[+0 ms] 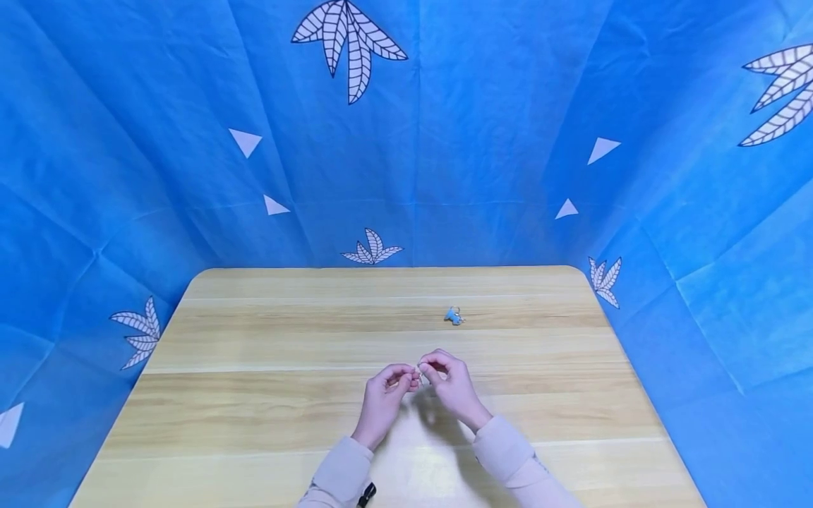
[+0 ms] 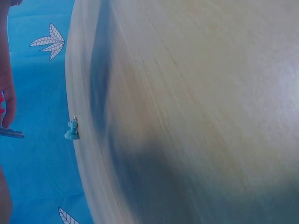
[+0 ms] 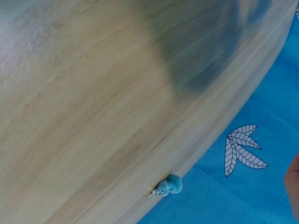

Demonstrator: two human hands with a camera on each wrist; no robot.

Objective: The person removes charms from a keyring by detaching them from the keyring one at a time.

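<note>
My left hand (image 1: 384,398) and right hand (image 1: 452,384) meet above the near middle of the table, fingertips close together. Between them is a small shiny metal piece (image 1: 425,379), mostly covered by fingers. The left wrist view shows its notched edge, like a key (image 2: 11,133), beside a bent finger (image 2: 8,109), with a bit of red (image 2: 2,102) at the frame's border. Thumb and forefinger pinch together on each hand. Part of a hand (image 3: 292,186) shows at the right wrist view's edge. Beyond both hands lies a blue figure keychain (image 1: 454,317) with a metal ring, untouched.
The wooden table (image 1: 254,395) has rounded far corners. Blue cloth (image 1: 483,141) with white leaf prints hangs behind it and along both sides. A small black object (image 1: 366,495) shows by the left sleeve at the bottom.
</note>
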